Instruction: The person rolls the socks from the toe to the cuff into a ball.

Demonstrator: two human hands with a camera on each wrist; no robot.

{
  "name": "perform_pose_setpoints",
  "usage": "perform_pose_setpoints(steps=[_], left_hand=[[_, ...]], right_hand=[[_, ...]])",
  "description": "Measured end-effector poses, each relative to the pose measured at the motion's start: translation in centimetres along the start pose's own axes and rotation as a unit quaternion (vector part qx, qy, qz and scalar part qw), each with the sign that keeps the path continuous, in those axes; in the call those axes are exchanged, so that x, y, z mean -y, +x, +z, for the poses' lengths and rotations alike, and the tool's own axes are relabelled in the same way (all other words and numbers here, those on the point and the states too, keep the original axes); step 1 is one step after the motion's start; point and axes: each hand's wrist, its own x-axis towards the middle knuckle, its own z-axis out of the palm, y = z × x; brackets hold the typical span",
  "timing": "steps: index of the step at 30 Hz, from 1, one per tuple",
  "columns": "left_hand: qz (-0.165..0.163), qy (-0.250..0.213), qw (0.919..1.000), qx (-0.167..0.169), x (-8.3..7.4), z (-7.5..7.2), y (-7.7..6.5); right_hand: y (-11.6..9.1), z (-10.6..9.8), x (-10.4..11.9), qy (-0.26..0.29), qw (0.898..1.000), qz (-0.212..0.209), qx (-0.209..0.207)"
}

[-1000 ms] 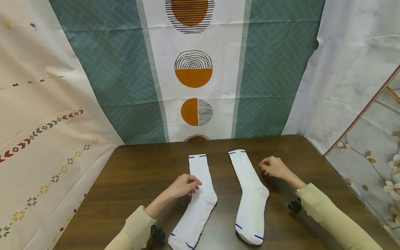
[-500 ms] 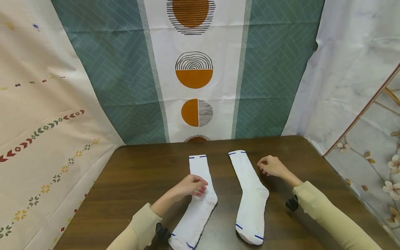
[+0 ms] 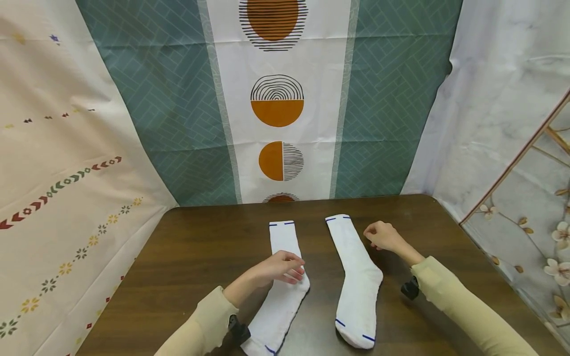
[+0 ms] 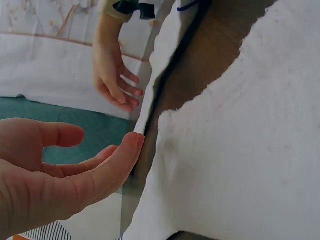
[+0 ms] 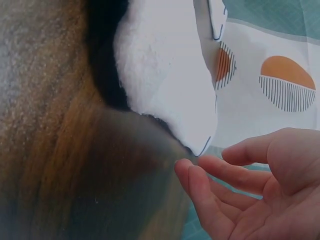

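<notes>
Two white socks with blue marks at cuff and toe lie flat on a brown table. Over the heel area of the left sock [image 3: 281, 296] hovers my left hand [image 3: 279, 269], its fingers loosely bent and holding nothing. In the left wrist view the thumb of that left hand [image 4: 65, 170] stands apart from its fingers, with the sock's white fabric [image 4: 240, 140] beside them. My right hand [image 3: 384, 236] is just right of the right sock's [image 3: 358, 282] leg, fingers relaxed. The right wrist view shows the right hand's fingertips [image 5: 197, 182] close to that sock's cuff, with nothing between them.
The brown table [image 3: 200, 247] reaches back to a green and white curtain [image 3: 285, 64] with orange circles. A cream patterned cloth [image 3: 67, 198] hangs at the left, and a marbled floral one [image 3: 512, 148] at the right.
My left hand has moved to the right across the left sock, its fingers spreading a little. My right hand has drifted slightly left toward the right sock. The socks stay in place.
</notes>
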Motion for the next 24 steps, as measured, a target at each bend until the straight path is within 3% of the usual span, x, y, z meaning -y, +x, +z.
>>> perform_pose_setpoints(steps=[6,15,19,24], left_hand=[[-0.019,-0.03,0.9991,0.025,-0.2,0.9,0.5],[-0.025,-0.001,0.9991,0.033,-0.6,2.0,1.1],[-0.03,0.013,0.9989,0.033,-0.8,2.9,1.8],[-0.045,-0.013,0.9985,0.031,-0.9,3.9,2.7]], right_hand=[[0.4,0.3,0.2,0.003,1.0,0.005,0.003],[0.8,0.6,0.3,-0.008,1.0,-0.008,0.004],[1.1,0.7,0.3,-0.012,1.0,0.0,-0.008],[1.5,1.0,0.0,-0.024,0.999,0.028,-0.012]])
